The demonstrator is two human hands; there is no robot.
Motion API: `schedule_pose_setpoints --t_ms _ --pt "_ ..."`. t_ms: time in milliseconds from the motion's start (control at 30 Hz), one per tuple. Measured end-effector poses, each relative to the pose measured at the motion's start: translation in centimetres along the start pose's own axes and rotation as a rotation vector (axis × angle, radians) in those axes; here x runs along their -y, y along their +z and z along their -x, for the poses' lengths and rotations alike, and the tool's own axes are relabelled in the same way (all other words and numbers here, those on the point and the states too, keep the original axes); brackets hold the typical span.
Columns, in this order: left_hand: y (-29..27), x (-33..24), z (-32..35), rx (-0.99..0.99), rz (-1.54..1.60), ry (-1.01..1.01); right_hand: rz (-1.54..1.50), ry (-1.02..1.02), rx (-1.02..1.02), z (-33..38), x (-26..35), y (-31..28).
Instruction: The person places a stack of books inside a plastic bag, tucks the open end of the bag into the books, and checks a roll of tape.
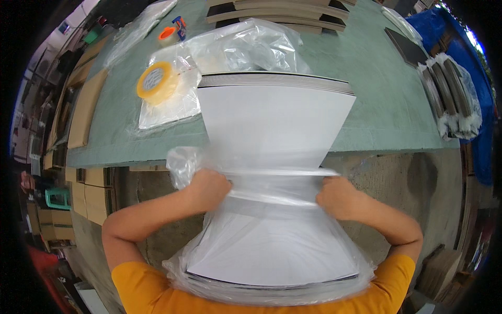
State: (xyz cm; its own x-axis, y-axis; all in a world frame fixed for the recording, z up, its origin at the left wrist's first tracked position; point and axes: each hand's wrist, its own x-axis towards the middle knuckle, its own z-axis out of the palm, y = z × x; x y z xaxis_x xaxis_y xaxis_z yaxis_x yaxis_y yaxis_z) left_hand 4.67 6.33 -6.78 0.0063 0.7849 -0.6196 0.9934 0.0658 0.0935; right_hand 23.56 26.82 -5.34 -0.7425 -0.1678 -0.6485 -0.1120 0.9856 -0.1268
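Note:
A thick stack of white sheets with dark edges point(276, 120) reaches from the green table toward my chest. A clear plastic bag point(272, 246) covers its near half, bunched at the middle. My left hand point(208, 189) grips the bag's bunched edge on the left side of the stack. My right hand point(340, 197) grips the same edge on the right side. Both hands are closed on the plastic. The stack's far end rests on the table, uncovered.
On the green table point(387, 115) lie a yellow tape roll point(155, 81) on a flat plastic bag, an orange tape roll point(167, 34), crumpled clear plastic point(246, 47), and flat board stacks point(277, 13) at the back. Wrapped dark bundles point(452, 97) stand right. Cardboard boxes point(86, 104) sit left.

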Motion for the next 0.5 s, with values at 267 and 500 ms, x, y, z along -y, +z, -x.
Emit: schedule_pose_setpoints --t_ms 267,500 --pt "-1.5 7.3 3.3 -0.982 1.068 -0.468 -0.532 0.333 -1.262 0.9 -3.4 -1.2" --pt "-6.2 5.6 2.2 -1.253 0.143 -0.427 -0.032 0.539 -1.407 0.7 -4.3 -4.1"
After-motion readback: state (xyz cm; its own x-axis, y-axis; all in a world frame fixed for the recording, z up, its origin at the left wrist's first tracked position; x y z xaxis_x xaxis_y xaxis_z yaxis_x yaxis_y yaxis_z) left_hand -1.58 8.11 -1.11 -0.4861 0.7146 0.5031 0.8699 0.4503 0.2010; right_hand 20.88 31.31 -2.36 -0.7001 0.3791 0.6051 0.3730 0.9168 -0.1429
